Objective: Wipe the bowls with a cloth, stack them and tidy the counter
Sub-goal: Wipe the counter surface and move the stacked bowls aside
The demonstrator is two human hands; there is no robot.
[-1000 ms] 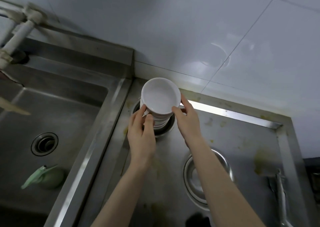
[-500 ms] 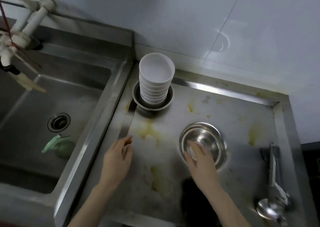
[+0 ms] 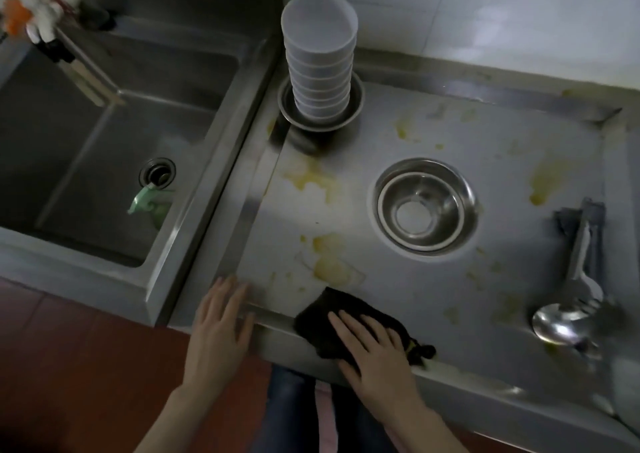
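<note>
The dark cloth (image 3: 349, 321) is held flat against the front lip of the steel counter (image 3: 433, 300) by the right hand (image 3: 375, 348). The fingers are laid straight and slightly spread over the cloth, not curled round it; this is judged to be a pressing hold suited to sliding the cloth across the surface. Part of the cloth projects ahead of the fingertips and a knotted corner trails just behind the thumb side.

The left hand (image 3: 220, 328) is rested palm-down on the counter edge, apart from the cloth and to its far left, with fingers straight and relaxed and nothing held. It is judged to serve as a brace.

Yellow stains (image 3: 329, 262) lie just ahead of the cloth, and more are scattered beyond and to its right. Wiping of the counter appears not yet done.

The white bowls (image 3: 320, 58) are nested in one column on a metal dish (image 3: 358, 106), well beyond the cloth at the back corner, presumably set there to free the working area. A steel bowl (image 3: 424, 207) sits ahead and to the right of the pressing hand. A ladle (image 3: 571, 300) lies well apart to the right. The sink (image 3: 114, 148) lies beyond the left hand.
</note>
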